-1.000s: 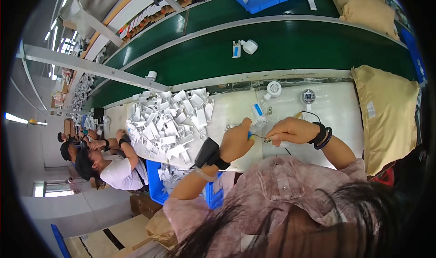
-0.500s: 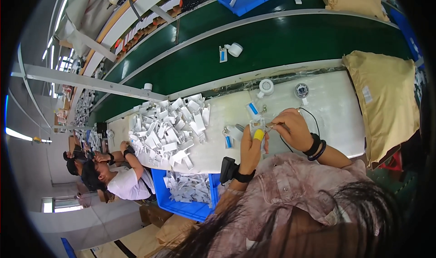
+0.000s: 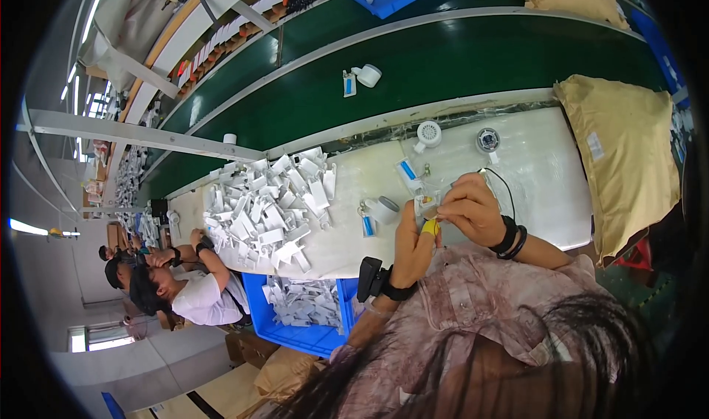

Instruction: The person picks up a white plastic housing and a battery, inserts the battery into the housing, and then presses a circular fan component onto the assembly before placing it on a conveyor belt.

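Observation:
My left hand [image 3: 413, 245] is raised over the white bench and pinches a small clear plastic part [image 3: 428, 203] from below; one fingertip wears a yellow cover. My right hand [image 3: 469, 208] grips the same small part from the right, its fingers curled around it. A black strap device sits on my left wrist, black bands on my right wrist. Just left of the hands on the bench lie a white round cap [image 3: 384, 210] and a small blue-and-white piece [image 3: 367, 223].
A heap of white plastic parts [image 3: 269, 208] covers the bench's left side. A blue bin [image 3: 306, 312] with more parts stands below. A tan sack [image 3: 628, 153] lies at right. White round fan parts [image 3: 428, 133] and the green conveyor [image 3: 413, 64] lie beyond. Another person [image 3: 185, 286] works at left.
My left hand has swung in from the left and turned upright under the small part. Both hands have drawn together and nearer to my body.

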Demonstrator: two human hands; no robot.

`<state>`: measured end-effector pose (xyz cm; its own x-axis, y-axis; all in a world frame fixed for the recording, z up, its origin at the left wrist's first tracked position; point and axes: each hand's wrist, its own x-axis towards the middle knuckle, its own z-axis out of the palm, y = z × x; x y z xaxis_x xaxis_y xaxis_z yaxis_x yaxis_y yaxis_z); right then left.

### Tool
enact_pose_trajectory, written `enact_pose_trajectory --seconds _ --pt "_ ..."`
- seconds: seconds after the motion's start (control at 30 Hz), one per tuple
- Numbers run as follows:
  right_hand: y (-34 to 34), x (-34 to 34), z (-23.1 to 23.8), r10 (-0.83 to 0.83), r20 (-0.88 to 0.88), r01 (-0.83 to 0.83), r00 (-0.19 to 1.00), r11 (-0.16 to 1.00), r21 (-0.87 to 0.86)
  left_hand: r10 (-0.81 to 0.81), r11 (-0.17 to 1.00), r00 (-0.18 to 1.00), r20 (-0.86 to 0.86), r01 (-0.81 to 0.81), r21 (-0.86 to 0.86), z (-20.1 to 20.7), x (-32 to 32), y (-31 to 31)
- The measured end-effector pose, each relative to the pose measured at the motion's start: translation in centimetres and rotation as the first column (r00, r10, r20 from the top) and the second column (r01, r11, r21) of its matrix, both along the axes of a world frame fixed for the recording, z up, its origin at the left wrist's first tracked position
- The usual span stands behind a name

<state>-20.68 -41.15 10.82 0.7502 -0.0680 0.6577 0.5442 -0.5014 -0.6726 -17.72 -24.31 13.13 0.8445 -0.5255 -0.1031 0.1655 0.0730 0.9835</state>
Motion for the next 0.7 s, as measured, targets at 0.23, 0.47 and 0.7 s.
enact_pose_trajectory --seconds 0.23,0.47,0.7 --pt "0.1 0.1 -0.7 -0.011 0.028 0.012 1.000 1.000 -0.015 0.006 0.994 0.999 0.037 -0.010 0.107 0.2 0.1 0.2" --pt "0.2 0.4 -0.9 -0.001 0.031 0.002 1.000 1.000 -0.009 -0.065 0.981 0.976 0.206 0.025 0.194 -1.0 0.3 0.6" --pt "0.2 0.4 -0.9 -0.006 -0.007 0.005 1.000 1.000 -0.020 0.035 0.999 0.999 0.021 -0.035 -0.011 -0.9 -0.1 0.3"
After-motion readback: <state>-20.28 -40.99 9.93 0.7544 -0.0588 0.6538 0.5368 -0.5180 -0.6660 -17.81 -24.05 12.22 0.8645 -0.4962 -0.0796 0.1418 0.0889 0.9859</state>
